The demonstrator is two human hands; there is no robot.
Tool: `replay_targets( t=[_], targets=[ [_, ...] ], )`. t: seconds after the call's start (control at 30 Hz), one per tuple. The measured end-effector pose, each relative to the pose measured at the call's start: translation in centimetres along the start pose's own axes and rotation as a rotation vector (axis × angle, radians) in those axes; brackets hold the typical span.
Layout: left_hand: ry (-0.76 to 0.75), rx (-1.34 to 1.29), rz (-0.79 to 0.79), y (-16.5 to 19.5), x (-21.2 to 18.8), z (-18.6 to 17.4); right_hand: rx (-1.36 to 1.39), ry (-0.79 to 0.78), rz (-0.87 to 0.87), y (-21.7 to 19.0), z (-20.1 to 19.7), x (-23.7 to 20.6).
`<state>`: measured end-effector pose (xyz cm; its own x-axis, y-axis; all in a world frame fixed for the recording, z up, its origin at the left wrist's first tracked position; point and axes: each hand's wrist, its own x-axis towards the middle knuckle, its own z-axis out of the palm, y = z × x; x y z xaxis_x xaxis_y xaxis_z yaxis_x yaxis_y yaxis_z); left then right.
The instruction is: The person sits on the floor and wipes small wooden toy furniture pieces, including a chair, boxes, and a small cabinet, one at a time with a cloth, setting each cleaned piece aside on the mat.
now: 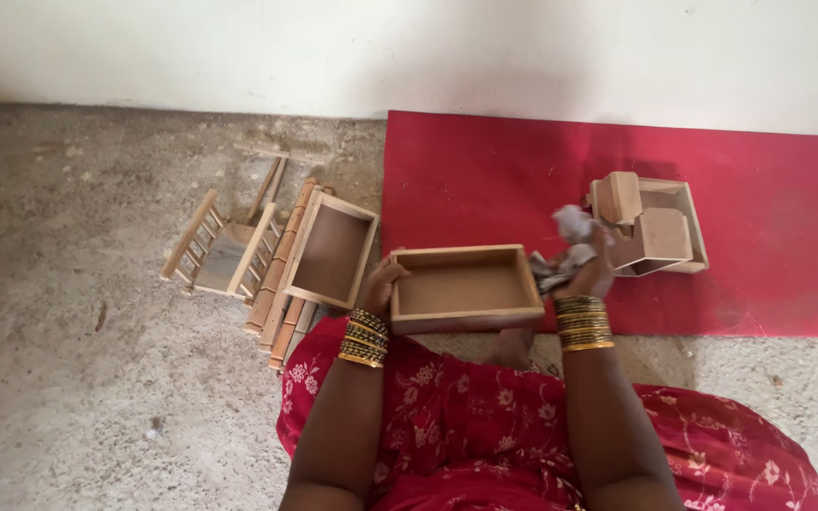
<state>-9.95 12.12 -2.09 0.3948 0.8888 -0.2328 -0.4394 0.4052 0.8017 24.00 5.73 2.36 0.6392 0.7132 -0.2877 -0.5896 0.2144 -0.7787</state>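
A shallow wooden tray (466, 287) is held level in front of me, above my lap. My left hand (381, 284) grips its left end. Just past the tray's right end, my right hand (591, 270) is closed on a crumpled grey-white cloth (570, 227). Both wrists wear stacked gold and dark bangles. Red patterned fabric covers my legs at the bottom of the view.
A red mat (731, 199) lies on the rough concrete floor (78, 360) below a white wall. On the mat sit small wooden boxes (650, 227). To the left lie another wooden tray (331, 251), a small ladder-like wooden frame (224, 251) and wooden sticks (281, 284).
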Motion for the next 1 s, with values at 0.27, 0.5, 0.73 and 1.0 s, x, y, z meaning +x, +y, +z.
replay_targets(
  t=[0.27, 0.5, 0.73, 1.0],
  targets=[
    [0.24, 0.496, 0.227, -0.5, -0.7, 3.1, -0.888, -0.51, -0.221, 7.2, 4.0, -4.5],
    [0.234, 0.478, 0.337, -2.7, 0.8, 2.8, -1.115, -0.794, -0.288, 13.7, 5.2, -11.7],
    [0.295, 0.558, 0.14, -2.0, -1.2, 3.9, -1.358, -0.518, -0.348, 11.3, 5.5, -6.5],
    [0.44, 0.869, 0.392, -3.3, -0.5, 3.7, -1.23, -0.843, -0.555, 12.5, 6.3, -11.3]
  ],
)
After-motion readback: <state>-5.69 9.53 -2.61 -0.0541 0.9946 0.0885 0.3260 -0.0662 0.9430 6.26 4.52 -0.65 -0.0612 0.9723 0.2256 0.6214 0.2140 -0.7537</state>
